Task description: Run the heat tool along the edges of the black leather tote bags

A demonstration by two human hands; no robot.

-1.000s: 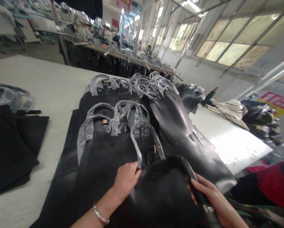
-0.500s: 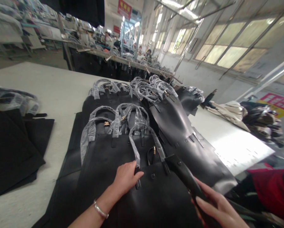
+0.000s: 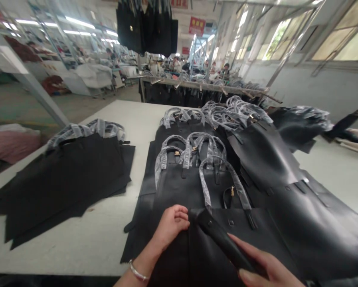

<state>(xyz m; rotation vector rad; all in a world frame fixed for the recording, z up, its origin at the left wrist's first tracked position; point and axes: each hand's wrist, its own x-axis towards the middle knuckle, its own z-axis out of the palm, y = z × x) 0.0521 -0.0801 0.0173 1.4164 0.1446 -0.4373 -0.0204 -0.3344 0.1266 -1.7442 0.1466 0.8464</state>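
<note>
My left hand [image 3: 173, 226], fingers curled, rests at the upper left edge of the nearest black bag panel [image 3: 268, 243]; whether it pinches that edge is unclear. My right hand [image 3: 265, 265] is wrapped round a long black handheld tool [image 3: 226, 243]. The tool's head lies over the base of the plastic-wrapped handle [image 3: 205, 187], just right of my left fingers, and hides that strap end. A small gold zip pull [image 3: 232, 191] shows inside the handle loop. Behind lie more black bag pieces [image 3: 175, 183] with wrapped handles.
A stack of black panels [image 3: 68, 175] lies on the left of the pale table [image 3: 107, 239]. More black pieces [image 3: 265, 147] cover the right side. Black bags [image 3: 149, 30] hang beyond, near a metal rack [image 3: 202, 85]. People sit far back.
The view has turned left. My left hand has let go of the left strap end and moved to the panel's edge. The tool has shifted from the right strap to the left one.
</note>
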